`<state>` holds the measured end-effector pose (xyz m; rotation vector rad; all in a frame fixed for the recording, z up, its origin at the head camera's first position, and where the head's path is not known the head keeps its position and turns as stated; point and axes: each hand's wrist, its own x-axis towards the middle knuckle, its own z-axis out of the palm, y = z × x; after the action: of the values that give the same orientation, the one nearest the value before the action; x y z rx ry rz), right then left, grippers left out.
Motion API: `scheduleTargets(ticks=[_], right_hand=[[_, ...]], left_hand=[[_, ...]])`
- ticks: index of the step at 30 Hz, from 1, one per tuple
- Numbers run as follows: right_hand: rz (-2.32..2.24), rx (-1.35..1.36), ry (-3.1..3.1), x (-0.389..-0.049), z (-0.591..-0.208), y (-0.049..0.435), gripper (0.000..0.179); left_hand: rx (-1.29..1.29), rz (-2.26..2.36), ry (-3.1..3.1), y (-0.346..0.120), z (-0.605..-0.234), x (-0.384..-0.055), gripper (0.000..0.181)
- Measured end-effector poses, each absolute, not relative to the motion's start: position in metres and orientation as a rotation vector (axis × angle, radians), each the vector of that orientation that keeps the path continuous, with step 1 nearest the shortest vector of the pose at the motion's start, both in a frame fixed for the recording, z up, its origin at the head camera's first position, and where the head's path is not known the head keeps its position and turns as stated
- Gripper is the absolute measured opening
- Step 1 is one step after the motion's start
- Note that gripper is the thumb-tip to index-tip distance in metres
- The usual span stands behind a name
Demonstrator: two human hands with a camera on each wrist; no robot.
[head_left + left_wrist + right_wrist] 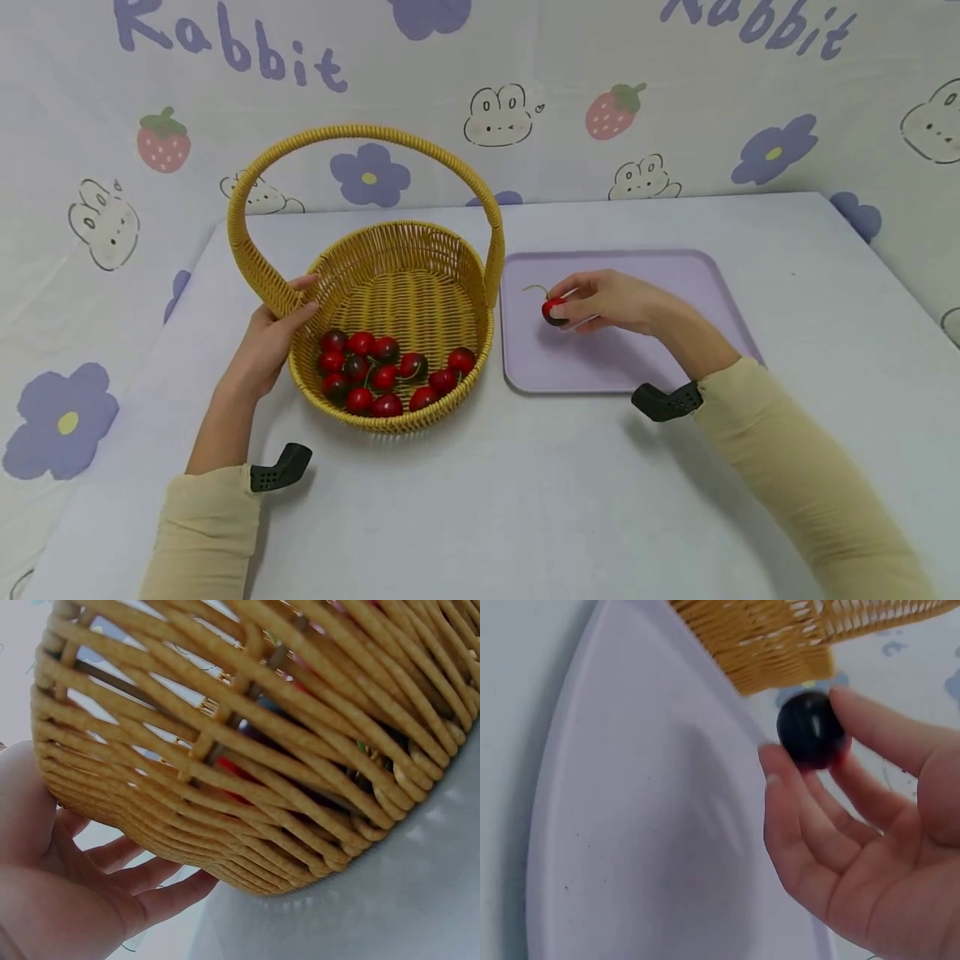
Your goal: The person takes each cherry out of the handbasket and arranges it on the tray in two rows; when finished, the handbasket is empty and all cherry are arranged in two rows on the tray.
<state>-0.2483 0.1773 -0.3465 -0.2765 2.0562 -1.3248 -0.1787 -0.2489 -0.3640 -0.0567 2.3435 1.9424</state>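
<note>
"One cherry [550, 308] matters most, I think. Where is it in the head view?"

"It's to the right of the basket [397, 300], over the tray [652, 367]. The right hand [611, 302] pinches it between thumb and fingers."

"Is it long or round?"

"Round, so it has no long way. But its thin stem [535, 287] sticks out toward the basket."

"And the left hand [266, 346]?"

"That one is at the basket's left side. It grips the rim by the foot of the handle. So the whole basket sits between the left hand and that cherry. The right hand is the near one, because it's already holding it."

"What about the other cherries [385, 377]?"

"They're inside the basket, bunched at the side closest to the person."

"Now the left wrist view?"

"The basket's wall is big there. The left hand's fingers [176, 896] reach along its outside, a bit apart. Red and dark bits peek through the gaps. I can't pick out the pinched cherry."

"And the right wrist view?"

"The cherry shows its dark side, tight in the right hand's pinch. It is near the basket but not touching. I'd say the gap sideways to the basket is what counts."
</note>
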Motion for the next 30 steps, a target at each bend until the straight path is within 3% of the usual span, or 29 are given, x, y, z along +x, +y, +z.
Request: scheduleTargets(ticks=[14, 30], right_hand=[[-1.298, -0.003, 2.347, -0.273, -0.36, 0.147, 0.036], [-1.296, 0.063, 2.409, -0.279, -0.366, 0.138, 0.034]], left_hand=[[-0.065, 1.95, 2.356, -0.249, -0.366, -0.179, 0.048], [-0.053, 1.929, 2.384, -0.246, -0.364, -0.178, 0.049]])
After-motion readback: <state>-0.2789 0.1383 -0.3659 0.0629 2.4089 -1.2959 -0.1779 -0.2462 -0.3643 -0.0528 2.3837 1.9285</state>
